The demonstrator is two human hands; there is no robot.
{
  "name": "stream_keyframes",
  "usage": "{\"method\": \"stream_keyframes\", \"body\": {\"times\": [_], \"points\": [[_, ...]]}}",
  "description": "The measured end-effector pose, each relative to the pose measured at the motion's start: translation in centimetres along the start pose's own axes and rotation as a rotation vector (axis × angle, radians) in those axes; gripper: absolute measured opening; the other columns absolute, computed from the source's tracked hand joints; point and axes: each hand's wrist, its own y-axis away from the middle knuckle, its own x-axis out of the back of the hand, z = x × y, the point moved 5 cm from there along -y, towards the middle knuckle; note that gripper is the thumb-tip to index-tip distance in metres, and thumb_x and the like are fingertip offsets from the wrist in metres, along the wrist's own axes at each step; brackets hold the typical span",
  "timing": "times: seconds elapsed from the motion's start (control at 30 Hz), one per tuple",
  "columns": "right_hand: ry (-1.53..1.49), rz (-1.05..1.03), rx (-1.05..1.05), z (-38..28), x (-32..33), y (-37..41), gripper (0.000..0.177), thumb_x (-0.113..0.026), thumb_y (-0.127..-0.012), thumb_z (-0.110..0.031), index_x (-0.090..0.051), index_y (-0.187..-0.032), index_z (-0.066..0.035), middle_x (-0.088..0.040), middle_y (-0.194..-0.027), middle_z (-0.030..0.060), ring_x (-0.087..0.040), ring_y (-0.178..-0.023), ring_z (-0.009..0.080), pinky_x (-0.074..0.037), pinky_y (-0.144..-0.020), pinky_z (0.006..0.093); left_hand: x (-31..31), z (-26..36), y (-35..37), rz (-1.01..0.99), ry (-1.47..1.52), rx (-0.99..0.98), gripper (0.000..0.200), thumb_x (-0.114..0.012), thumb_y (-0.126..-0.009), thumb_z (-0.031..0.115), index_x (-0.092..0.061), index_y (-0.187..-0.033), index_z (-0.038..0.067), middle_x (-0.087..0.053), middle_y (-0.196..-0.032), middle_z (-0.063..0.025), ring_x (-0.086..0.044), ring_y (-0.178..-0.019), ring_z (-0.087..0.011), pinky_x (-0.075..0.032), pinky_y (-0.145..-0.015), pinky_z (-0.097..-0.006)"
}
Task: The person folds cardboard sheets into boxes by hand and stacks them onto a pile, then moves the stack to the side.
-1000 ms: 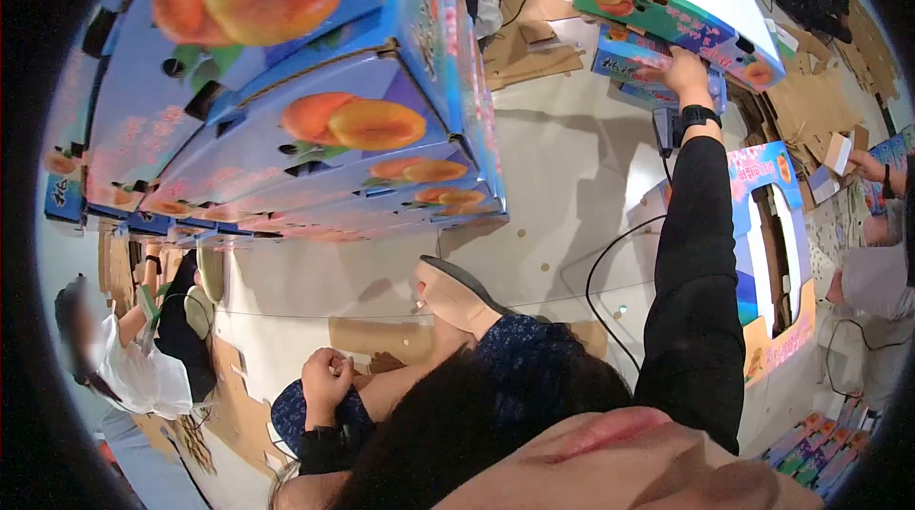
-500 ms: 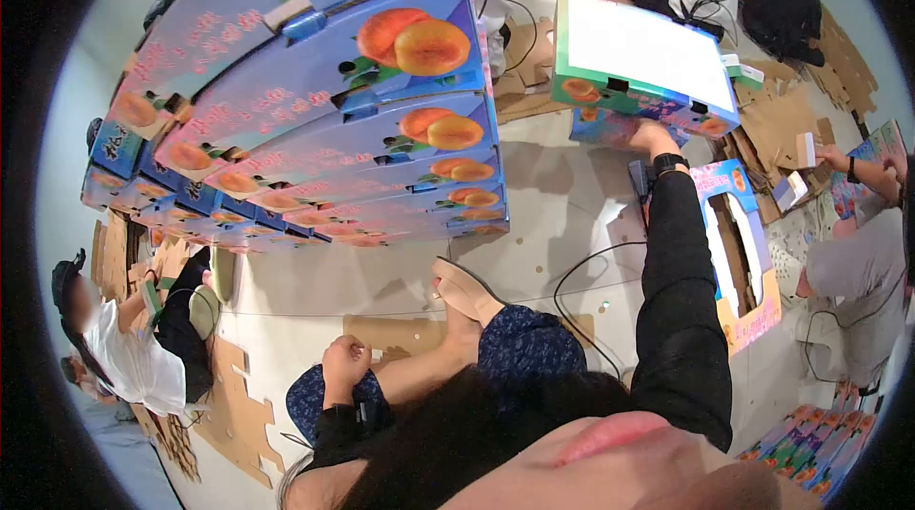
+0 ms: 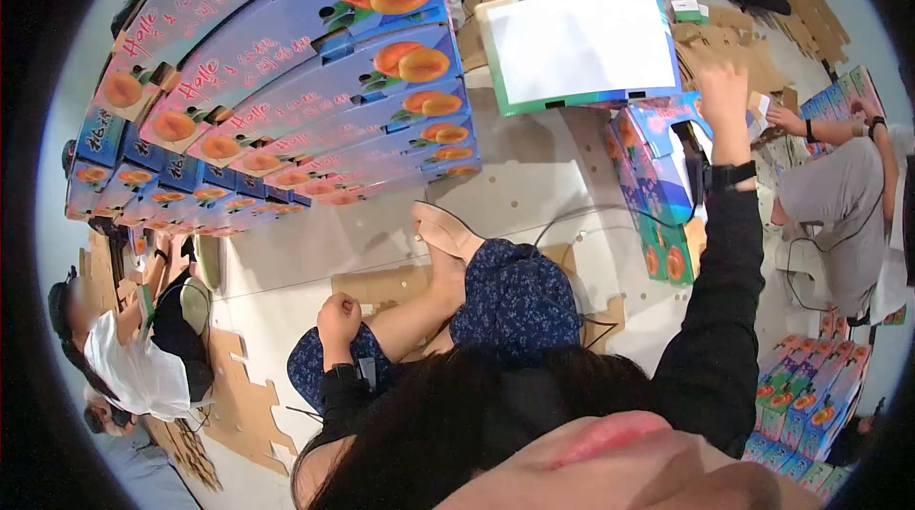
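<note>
My left hand [image 3: 339, 319] rests by my knee with its fingers curled in, and nothing shows in it. Out to the right, my right hand [image 3: 724, 95] is stretched over the floor with its fingers extended, holding nothing. Just left of it lies a carton with a plain white top panel [image 3: 586, 48] and green and blue edges. Below that hand stands a peach-printed carton with a handle cutout [image 3: 648, 143], partly covered by my wrist and sleeve.
A tall stack of peach-printed cartons [image 3: 315, 81] rises at the left. Flat cardboard [image 3: 248, 405] lies on the floor, and a black cable [image 3: 610, 210] crosses it. A co-worker in white [image 3: 143, 357] sits left; another's hands [image 3: 791, 119] work at the right. More cartons [image 3: 810, 396] stand lower right.
My right hand has come off the white-topped carton and moved right. That carton has shifted left and turned. The view has also shifted; my left hand stays by my knee.
</note>
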Motion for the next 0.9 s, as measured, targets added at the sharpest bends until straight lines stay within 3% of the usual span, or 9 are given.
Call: {"method": "stream_keyframes", "body": {"times": [0.07, 0.1, 0.23, 0.33, 0.37, 0.47, 0.6, 0.8, 0.9], "points": [[-0.153, 0.246, -0.024, 2.3, -0.5, -0.6, 0.062, -0.070, -0.079, -0.044, -0.059, -0.121, 0.001, -0.065, -0.102, 0.0237, -0.064, -0.097, 0.0348, -0.049, -0.086, 0.0401, -0.1, 0.0, 0.0, -0.009, 0.011, 0.015, 0.019, -0.066, -0.079, 0.021, -0.065, -0.079, 0.002, -0.064, -0.075, -0.0154, -0.063, -0.070, -0.0315, -0.050, -0.065, -0.0399], [-0.339, 0.238, -0.232, 5.0, -2.9, -1.1, 0.076, -0.069, -0.077, -0.053, -0.055, -0.127, 0.002, -0.061, -0.118, 0.0255, -0.059, -0.112, 0.0352, -0.046, -0.094, 0.0401, 0.2, 0.4, 0.0, -0.001, 0.005, 0.025, 0.018, -0.066, -0.079, 0.020, -0.064, -0.079, 0.002, -0.064, -0.075, -0.0153, -0.063, -0.069, -0.0309, -0.050, -0.064, -0.0392], [-0.494, -0.128, -0.419, 9.6, -11.4, -3.7, 0.100, -0.069, -0.074, -0.063, -0.041, -0.137, 0.009, -0.043, -0.141, 0.0276, -0.043, -0.132, 0.0349, -0.035, -0.108, 0.0403, -0.1, 0.0, 0.0, -0.008, 0.004, 0.022, 0.016, -0.067, -0.078, 0.019, -0.066, -0.079, 0.003, -0.066, -0.075, -0.0145, -0.066, -0.070, -0.0304, -0.052, -0.065, -0.0397], [-0.502, -0.153, -0.419, 9.8, -14.7, -6.3, 0.095, -0.069, -0.074, -0.062, -0.046, -0.135, 0.007, -0.047, -0.138, 0.0257, -0.047, -0.128, 0.0323, -0.036, -0.106, 0.0393, -0.1, -0.2, -0.2, -0.019, -0.001, 0.046, 0.016, -0.067, -0.078, 0.019, -0.066, -0.079, 0.003, -0.066, -0.076, -0.0145, -0.066, -0.070, -0.0304, -0.052, -0.065, -0.0395], [-0.766, -0.313, -0.330, 9.5, -15.8, -7.2, 0.089, -0.069, -0.073, -0.062, -0.054, -0.129, 0.006, -0.053, -0.132, 0.0212, -0.052, -0.120, 0.0283, -0.039, -0.100, 0.0381, -0.1, -0.1, -0.3, -0.016, 0.005, 0.053, 0.016, -0.067, -0.078, 0.020, -0.067, -0.079, 0.004, -0.066, -0.076, -0.0145, -0.066, -0.070, -0.0306, -0.052, -0.065, -0.0396], [-0.966, -0.276, -0.552, 9.1, -15.8, -7.2, 0.078, -0.071, -0.074, -0.058, -0.060, -0.123, 0.002, -0.058, -0.124, 0.0161, -0.056, -0.108, 0.0247, -0.042, -0.092, 0.0370, 0.3, 0.3, -0.3, -0.022, -0.011, 0.078, 0.015, -0.066, -0.077, 0.020, -0.067, -0.079, 0.005, -0.067, -0.075, -0.0141, -0.066, -0.070, -0.0310, -0.053, -0.066, -0.0398], [-1.142, -0.394, -0.616, 15.0, -22.3, -7.8, 0.060, -0.072, -0.076, -0.049, -0.063, -0.119, -0.008, -0.060, -0.119, 0.0060, -0.054, -0.106, 0.0226, -0.041, -0.088, 0.0369, 0.2, 0.2, -0.3, 0.026, -0.069, 0.057, 0.014, -0.065, -0.076, 0.020, -0.068, -0.077, 0.006, -0.067, -0.076, -0.0128, -0.066, -0.071, -0.0301, -0.053, -0.067, -0.0400], [-1.387, -0.292, -0.566, 8.6, -15.2, -4.1, 0.059, -0.070, -0.077, -0.040, -0.055, -0.127, -0.011, -0.059, -0.114, 0.0044, -0.053, -0.106, 0.0180, -0.041, -0.086, 0.0303, 0.5, 0.2, -0.6, -0.032, -0.030, 0.095, 0.015, -0.065, -0.073, 0.022, -0.069, -0.077, 0.008, -0.068, -0.078, -0.0117, -0.067, -0.073, -0.0300, -0.054, -0.068, -0.0398], [-1.353, -0.516, -0.481, 11.2, -15.8, -4.1, 0.070, -0.068, -0.079, -0.046, -0.047, -0.137, -0.013, -0.057, -0.118, 0.0018, -0.053, -0.103, 0.0188, -0.042, -0.091, 0.0383, 0.4, 0.2, -0.3, -0.020, -0.032, 0.063, 0.016, -0.065, -0.073, 0.022, -0.069, -0.078, 0.008, -0.068, -0.078, -0.0115, -0.067, -0.074, -0.0298, -0.054, -0.068, -0.0397]]}}
